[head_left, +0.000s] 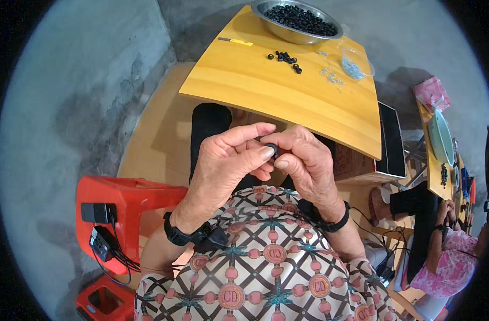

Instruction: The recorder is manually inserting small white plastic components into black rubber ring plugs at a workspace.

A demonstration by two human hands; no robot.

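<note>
Above my lap, just off the table's near edge, my left hand [231,155] pinches a small round black part [272,149] between thumb and fingers. My right hand [303,160] meets it from the other side, its thumb and forefinger closed at the same part. Whether the right fingers hold a second tiny piece is hidden. On the yellow wooden table [276,101] lies a loose group of similar black parts [286,57]. Small pale metal-like pieces [331,76] are scattered to their right, beside a clear bowl [357,64] with more of them.
A steel basin [298,35] full of black parts stands at the table's far edge. Near it lies a yellow-handled knife [236,41]. At left, a red stool [108,214] carries black adapters and cables. Another person [442,257] sits at right by a second table with a green basin [441,137].
</note>
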